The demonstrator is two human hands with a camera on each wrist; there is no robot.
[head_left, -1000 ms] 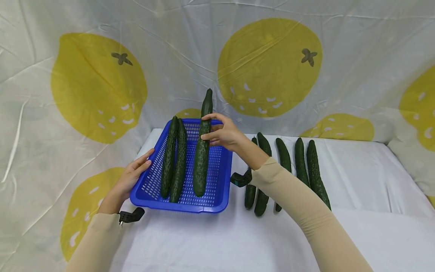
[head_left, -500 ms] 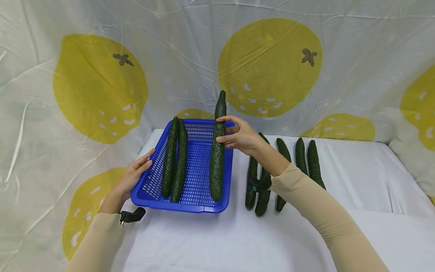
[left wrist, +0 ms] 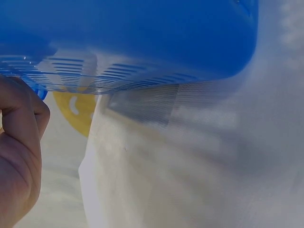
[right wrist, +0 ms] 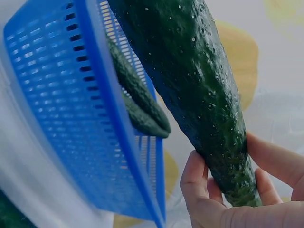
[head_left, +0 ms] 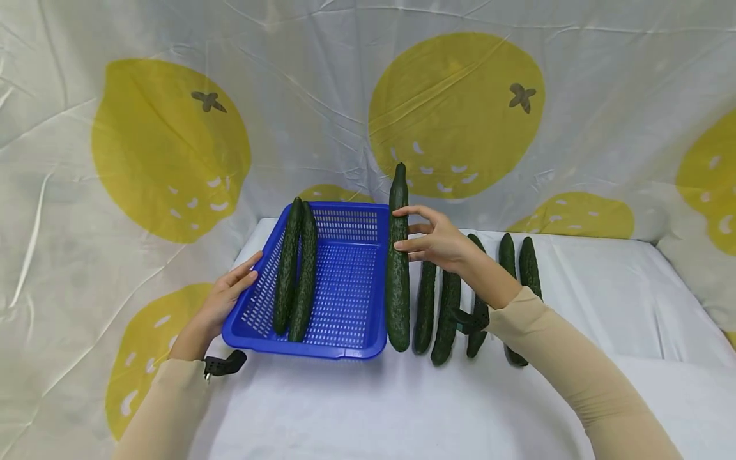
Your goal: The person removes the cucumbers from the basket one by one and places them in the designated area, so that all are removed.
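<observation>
My right hand (head_left: 439,243) pinches a long dark-green cucumber (head_left: 398,287) between thumb and fingers, just past the right rim of a blue plastic basket (head_left: 345,352). That cucumber stands nearly upright in the head view, and the right wrist view shows it apart from the basket wall (right wrist: 52,90). Two cucumbers lie side by side in the basket's left half: a left one (head_left: 287,275) and a right one (head_left: 305,281). My left hand (head_left: 221,297) holds the basket's left rim; in the left wrist view, its bent fingers (left wrist: 21,116) are at the basket edge, their tips hidden.
Several more cucumbers lie in a row to the right of the basket, among them a near one (head_left: 424,306) and a far one (head_left: 529,265), partly behind my right arm. White cloth (head_left: 345,409) covers the table. A lemon-print curtain (head_left: 310,96) hangs behind.
The cucumber in my right hand has moved right, from over the basket to just outside its right rim. The left hand and the basket have stayed nearly still.
</observation>
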